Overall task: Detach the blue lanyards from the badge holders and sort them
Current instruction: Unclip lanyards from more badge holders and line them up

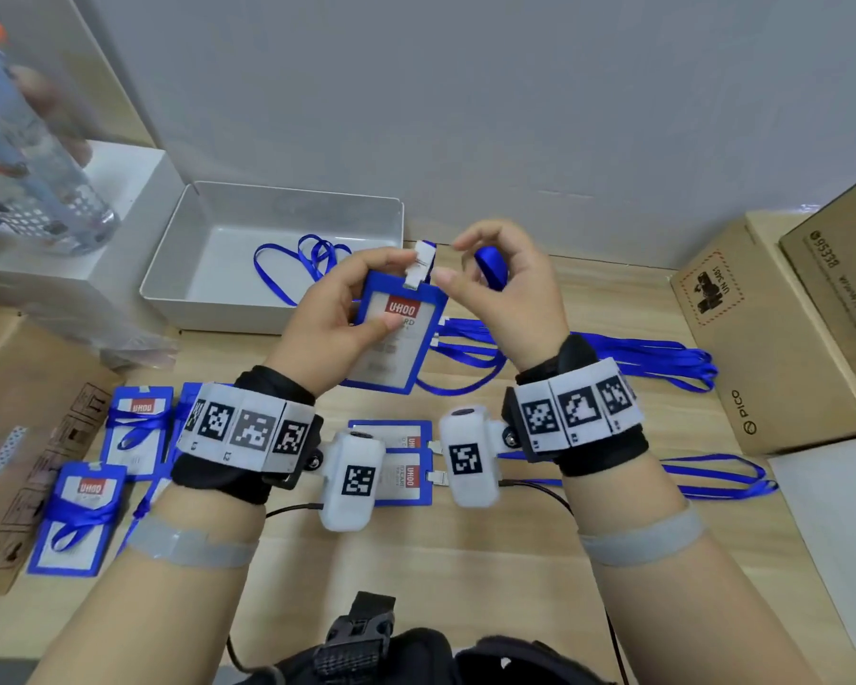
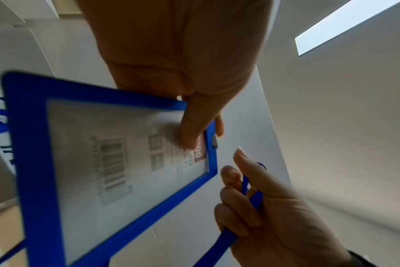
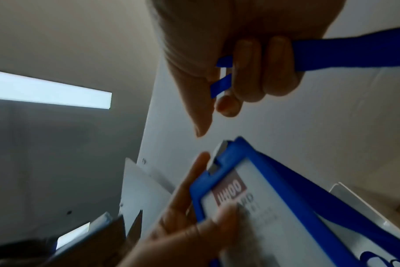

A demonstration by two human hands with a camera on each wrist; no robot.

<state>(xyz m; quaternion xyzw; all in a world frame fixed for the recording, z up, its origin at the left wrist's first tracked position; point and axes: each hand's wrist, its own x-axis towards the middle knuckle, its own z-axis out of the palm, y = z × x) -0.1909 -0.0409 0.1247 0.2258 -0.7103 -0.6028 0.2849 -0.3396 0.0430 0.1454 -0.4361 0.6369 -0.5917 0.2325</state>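
Blue plastic frames the badge holder [image 1: 400, 328] that the left hand [image 1: 332, 313] holds up over the wooden table [image 1: 539, 551], thumb pressed on its clear front just under the red UHOO label and fingers curled behind its back, which the left wrist view shows bearing a barcode. A white clip [image 1: 422, 265] sticks up from the holder's top edge, with the left forefinger beside it. The right hand [image 1: 507, 289] is just to the right of that clip, apart from the holder; its lower fingers are curled round a blue lanyard [image 1: 491, 267], while the thumb and forefinger reach toward the clip, a small gap between their tips. In the right wrist view the strap runs out from under those curled fingers and off to the side. Behind the hands sits a grey tray [image 1: 208, 309] with one loose lanyard [image 1: 297, 264] lying coiled in it. More lanyards [image 1: 653, 360] stretch across the table to the right, some clipped to holders [image 1: 401, 462] lying flat near the wrists. At the left two more holders [image 1: 77, 516] lie with their straps wrapped round them, beside a cardboard box [image 1: 16, 437]. Other cardboard boxes [image 1: 772, 338] stand at the right edge, near the wall.
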